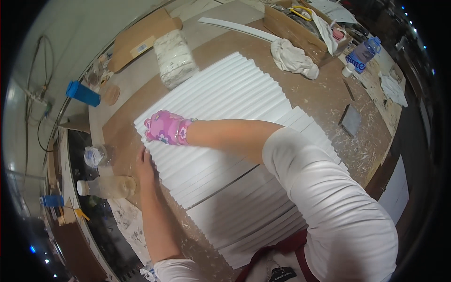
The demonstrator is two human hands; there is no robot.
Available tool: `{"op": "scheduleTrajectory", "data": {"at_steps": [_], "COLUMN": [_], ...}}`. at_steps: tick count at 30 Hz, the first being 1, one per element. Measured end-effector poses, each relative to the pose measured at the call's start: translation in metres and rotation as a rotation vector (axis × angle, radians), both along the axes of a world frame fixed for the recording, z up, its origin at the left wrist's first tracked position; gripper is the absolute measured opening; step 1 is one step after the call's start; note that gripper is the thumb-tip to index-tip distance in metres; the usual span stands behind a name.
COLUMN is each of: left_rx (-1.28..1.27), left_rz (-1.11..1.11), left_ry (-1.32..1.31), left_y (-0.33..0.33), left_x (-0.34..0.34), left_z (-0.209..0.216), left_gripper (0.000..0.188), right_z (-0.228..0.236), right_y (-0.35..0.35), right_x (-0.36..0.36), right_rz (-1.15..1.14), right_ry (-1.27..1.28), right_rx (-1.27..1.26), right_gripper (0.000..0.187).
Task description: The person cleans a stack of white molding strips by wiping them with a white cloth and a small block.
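Many long white strips with rounded edges lie side by side across the brown work table. On their left end rests my right hand, in a pink flower-patterned glove or cloth cover. Its covered fingers are bunched at the tip of the strips, and I cannot tell whether they grip one. Just below it, my bare left hand lies along the strips' left ends with its fingers pointing away from me, partly hidden at the tips. A nearer group of strips sits in the shadow of my body.
A plastic-wrapped white block stands beyond the strips, next to cardboard. A blue cup and a clear bottle are at left. Far right are a white rag, a tool box, a bottle and a grey block.
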State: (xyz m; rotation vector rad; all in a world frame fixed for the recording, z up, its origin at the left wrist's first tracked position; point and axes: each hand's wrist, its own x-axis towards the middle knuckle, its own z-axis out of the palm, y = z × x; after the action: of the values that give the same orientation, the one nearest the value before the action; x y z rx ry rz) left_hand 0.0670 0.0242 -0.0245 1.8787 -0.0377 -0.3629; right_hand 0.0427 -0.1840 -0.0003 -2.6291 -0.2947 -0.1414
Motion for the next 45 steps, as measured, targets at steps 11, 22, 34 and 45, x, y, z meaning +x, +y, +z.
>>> {"op": "scheduleTrajectory", "data": {"at_steps": [11,22,34,45], "left_rx": [-0.079,0.030,0.080,0.024], "left_rz": [0.003,0.009,0.004,-0.004], "left_ry": [0.033,0.012,-0.039,-0.007], "left_y": [0.003,0.001,0.005,0.002], "left_x": [0.005,0.001,0.007,-0.001], "left_z": [-0.006,0.002,-0.008,0.001], "left_gripper": [0.038,0.040,0.038,0.032], "right_z": [0.039,0.034,0.055,0.030], "right_y": [-0.279,-0.288,-0.120,-0.313], "right_x": [-0.168,-0.180,-0.068,-0.122], "right_rz": [-0.728,-0.567,-0.140,-1.186], "right_ry": [0.013,-0.020,0.077,-0.054], "right_rx": [-0.411,-0.580,-0.041,0.100], "right_gripper": [0.024,0.025,0.033,0.028]}}
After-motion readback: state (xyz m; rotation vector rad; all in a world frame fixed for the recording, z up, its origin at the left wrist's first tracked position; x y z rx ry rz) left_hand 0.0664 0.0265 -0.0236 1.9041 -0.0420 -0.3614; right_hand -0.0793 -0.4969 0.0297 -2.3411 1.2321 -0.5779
